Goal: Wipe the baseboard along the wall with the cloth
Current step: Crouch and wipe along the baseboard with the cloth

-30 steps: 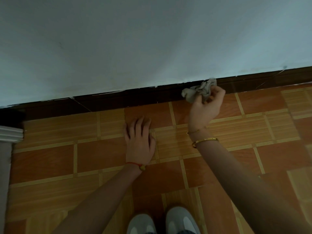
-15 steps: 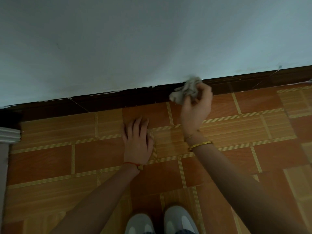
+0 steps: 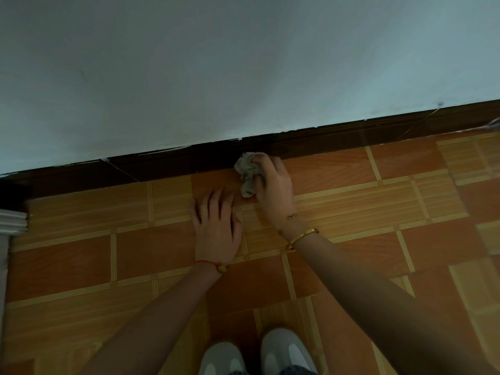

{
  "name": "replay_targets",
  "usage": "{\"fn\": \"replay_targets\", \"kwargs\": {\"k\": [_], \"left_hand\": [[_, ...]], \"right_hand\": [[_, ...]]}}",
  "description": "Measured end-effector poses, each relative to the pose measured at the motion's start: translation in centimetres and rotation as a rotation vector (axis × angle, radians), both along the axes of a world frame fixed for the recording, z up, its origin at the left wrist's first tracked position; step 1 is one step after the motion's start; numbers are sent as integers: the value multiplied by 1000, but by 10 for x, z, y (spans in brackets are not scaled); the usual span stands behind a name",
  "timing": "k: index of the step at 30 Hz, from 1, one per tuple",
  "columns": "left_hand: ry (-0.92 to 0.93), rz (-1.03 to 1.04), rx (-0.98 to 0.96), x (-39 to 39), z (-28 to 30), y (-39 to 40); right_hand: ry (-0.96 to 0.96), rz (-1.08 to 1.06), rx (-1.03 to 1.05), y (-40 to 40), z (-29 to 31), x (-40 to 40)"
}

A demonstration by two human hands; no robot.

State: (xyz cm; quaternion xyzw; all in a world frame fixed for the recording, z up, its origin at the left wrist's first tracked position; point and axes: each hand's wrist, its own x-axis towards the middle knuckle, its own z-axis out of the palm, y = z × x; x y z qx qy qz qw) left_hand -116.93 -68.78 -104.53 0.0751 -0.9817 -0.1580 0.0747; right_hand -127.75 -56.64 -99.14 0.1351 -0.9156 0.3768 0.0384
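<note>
Two bare hands over tiled floor [image 3: 81,255], seen from above. At far left, white moulding [image 3: 12,220] beside the dark end of the baseboard [image 3: 167,165]. Left of centre, left hand [image 3: 216,228] flat on the floor, palm down, fingers [image 3: 213,203] loosely spread and pointing toward the wall [image 3: 243,63]; red string bracelet [image 3: 208,263] at the wrist. Just right of it, right hand [image 3: 273,185] with fingers curled and pinching a crumpled grey cloth [image 3: 247,169]; upper part of the cloth pressed against the dark brown baseboard where it meets the floor, lower end hanging near the left fingertips. Gold bangle [image 3: 303,235] on the right wrist. At bottom centre, toes of two white shoes [image 3: 281,350].
</note>
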Motion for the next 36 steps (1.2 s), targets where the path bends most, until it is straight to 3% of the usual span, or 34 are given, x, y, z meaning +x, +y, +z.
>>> {"fn": "replay_targets", "kwargs": {"k": [3,9,15,20,27,36], "left_hand": [[6,4,21,0,0,0],[9,6,29,2,2,1],[-29,6,37,1,5,1],[-50,-6,54,1,5,0],[-69,12,38,0,7,4],[-61,23,-12,0,5,8]], "right_hand": [[37,0,90,29,-2,-10],[10,-257,213,81,0,-30],[-16,-7,311,57,3,-19],[-44,75,378,64,9,-25],[-98,-153,443,103,9,-37],[-6,209,372,72,4,-31]]}}
